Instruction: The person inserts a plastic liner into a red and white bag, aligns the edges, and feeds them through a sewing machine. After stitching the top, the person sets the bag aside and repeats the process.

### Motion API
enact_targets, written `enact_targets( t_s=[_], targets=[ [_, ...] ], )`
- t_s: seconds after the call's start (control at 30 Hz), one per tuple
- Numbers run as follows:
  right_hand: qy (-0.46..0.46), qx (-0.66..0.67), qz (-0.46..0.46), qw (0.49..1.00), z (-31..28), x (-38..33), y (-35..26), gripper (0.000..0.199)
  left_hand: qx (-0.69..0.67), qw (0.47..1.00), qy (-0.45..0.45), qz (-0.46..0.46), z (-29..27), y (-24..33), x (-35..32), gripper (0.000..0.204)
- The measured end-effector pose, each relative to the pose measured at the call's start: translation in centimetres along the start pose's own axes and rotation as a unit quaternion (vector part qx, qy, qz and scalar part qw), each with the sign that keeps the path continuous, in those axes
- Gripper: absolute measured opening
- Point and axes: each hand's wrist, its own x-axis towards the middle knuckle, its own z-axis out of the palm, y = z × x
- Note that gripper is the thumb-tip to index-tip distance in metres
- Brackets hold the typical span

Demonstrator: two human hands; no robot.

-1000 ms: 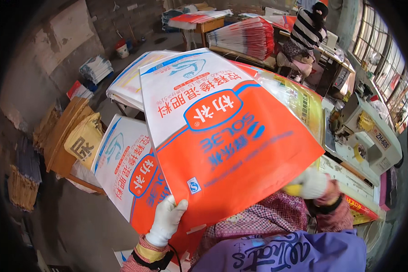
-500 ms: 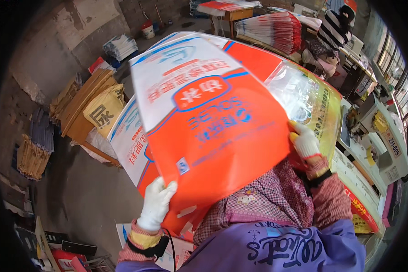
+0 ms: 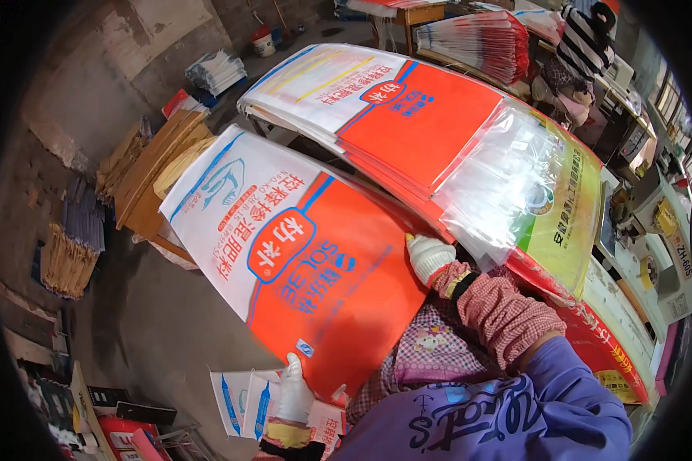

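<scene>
A flat red-and-white printed sack (image 3: 361, 261) lies tilted in front of me, left of the table. My left hand (image 3: 294, 390), in a white glove, grips its near left edge with the thumb on top and the fingers hidden beneath. At the sack's right edge, my right hand (image 3: 430, 257) is closed on the red end, its yellow fingertip showing. Whether other sacks lie under this one is hidden. Beside it on the table is a stack of matching sacks (image 3: 438, 134). Clear plastic bags (image 3: 488, 177) and a yellow-green sack (image 3: 573, 200) lie to its right.
A sewing machine (image 3: 653, 238) stands at the right. Far right, a person in a striped top (image 3: 584, 42) sits near a fanned pile of sacks (image 3: 477, 46). A wooden bench (image 3: 142, 180) and bundled sacks (image 3: 73, 238) are at the left. More printed sacks (image 3: 242, 399) lie low beside my left hand.
Both hands have brought the sack left and lower, away from the table stack, uncovering it. My right hand has crossed leftward from over the table. The view has shifted slightly.
</scene>
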Motion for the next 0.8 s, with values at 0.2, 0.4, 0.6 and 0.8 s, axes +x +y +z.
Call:
enact_targets(
  t_s=[0.2,0.4,0.6,0.8],
  targets=[
    [0.205,0.383,0.035,0.900,9.8,4.1,5.2,0.035,0.556,0.828,0.005,0.072,1.1,0.9,4.6,0.062],
    [0.289,-0.081,0.043,0.953,8.4,1.4,4.4,0.030,0.891,0.427,-0.092,0.119,3.5,7.5,6.3,0.056],
    [0.196,-0.061,-0.003,0.979,3.3,-3.9,6.3,0.027,0.850,0.428,-0.259,0.168,17.3,18.6,6.7,0.035],
    [0.055,0.241,0.052,0.968,-4.5,-9.2,6.5,0.037,0.715,0.426,-0.420,0.361,38.6,19.6,8.1,0.022]
  ],
)
